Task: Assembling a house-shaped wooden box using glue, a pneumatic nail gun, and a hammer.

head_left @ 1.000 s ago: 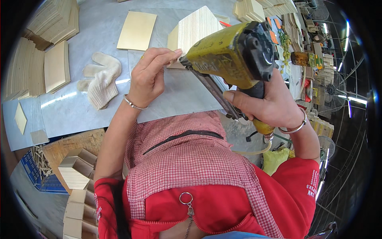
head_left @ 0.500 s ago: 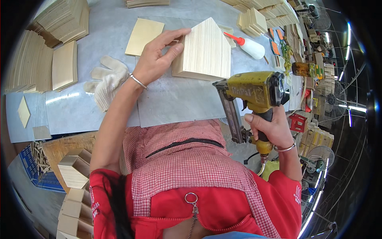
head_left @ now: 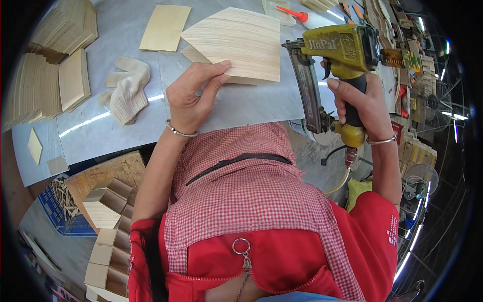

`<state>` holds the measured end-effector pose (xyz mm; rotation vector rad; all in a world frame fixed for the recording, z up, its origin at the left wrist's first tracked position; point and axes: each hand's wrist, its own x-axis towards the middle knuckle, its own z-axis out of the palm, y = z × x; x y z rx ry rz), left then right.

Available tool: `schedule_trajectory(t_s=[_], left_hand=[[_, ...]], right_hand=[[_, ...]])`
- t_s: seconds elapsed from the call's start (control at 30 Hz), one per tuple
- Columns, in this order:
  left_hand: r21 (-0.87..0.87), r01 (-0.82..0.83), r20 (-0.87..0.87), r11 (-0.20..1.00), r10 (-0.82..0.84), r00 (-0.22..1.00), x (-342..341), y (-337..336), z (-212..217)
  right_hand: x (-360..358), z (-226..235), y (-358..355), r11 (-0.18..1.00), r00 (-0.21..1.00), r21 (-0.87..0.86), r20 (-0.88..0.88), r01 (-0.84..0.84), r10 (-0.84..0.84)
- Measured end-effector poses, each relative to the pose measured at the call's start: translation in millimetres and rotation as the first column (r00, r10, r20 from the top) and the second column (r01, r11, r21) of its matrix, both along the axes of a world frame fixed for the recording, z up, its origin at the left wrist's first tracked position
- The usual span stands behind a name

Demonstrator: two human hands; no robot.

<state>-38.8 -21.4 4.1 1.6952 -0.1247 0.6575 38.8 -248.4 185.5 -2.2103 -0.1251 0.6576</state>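
My left hand (head_left: pixel 193 95) pinches the near edge of a pale wooden house-shaped box (head_left: pixel 239 48) between thumb and fingers. The box rests on the grey tabletop, its pointed end toward the left. Gripped by the handle in my right hand (head_left: pixel 371 103) is a yellow and black nail gun (head_left: pixel 336 48), with a hose at its base. Its nose is a short way right of the box, not touching it. My right index finger is near the trigger. Left of my left hand lies a white knit glove (head_left: pixel 130 90), and a flat wooden panel (head_left: pixel 165 27) lies beyond.
Stacks of wooden panels (head_left: pixel 65 27) fill the far left. Past the box is a red-nozzled glue bottle (head_left: pixel 299 16), partly hidden by the nail gun. Finished-looking wooden boxes (head_left: pixel 108 241) stand in a row at lower left, near a blue crate (head_left: pixel 63 209). A fan (head_left: pixel 421 178) stands at right.
The box has turned counterclockwise, its point swinging from far to left. My left hand has shifted to its near edge. The nail gun has moved up and slightly right in view.
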Motion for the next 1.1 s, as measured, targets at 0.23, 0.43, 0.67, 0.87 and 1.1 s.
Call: schedule_trajectory(t_s=[0.23, 0.43, 0.67, 0.87, 1.1], left_hand=[[0.022, -0.015, 0.038, 1.0, 0.014, 0.999, 0.8, 0.7, -0.5], [0.02, 0.009, 0.012, 1.0, -0.01, 1.0, -1.6, 2.7, -2.1], [-0.005, 0.034, -0.015, 0.999, -0.034, 0.999, -2.3, 2.0, -1.2], [0.003, 0.03, -0.013, 1.0, -0.03, 0.999, -2.3, 1.7, -1.8], [0.008, 0.029, -0.012, 1.0, -0.029, 1.0, -1.7, 0.9, -2.8]], right_hand=[[-30.7, 10.1, -7.2, 0.998, 0.998, 0.046, -0.047, 0.038, -0.036], [-41.3, 13.0, -2.3, 0.995, 0.994, 0.104, -0.105, -0.003, 0.014], [-44.8, 15.4, 4.7, 0.998, 0.987, 0.025, -0.148, -0.065, 0.069], [-43.8, 13.9, 7.6, 0.997, 0.982, 0.023, -0.174, -0.075, 0.078], [-43.4, 15.1, 10.0, 0.997, 0.984, -0.002, -0.16, -0.077, 0.076]])
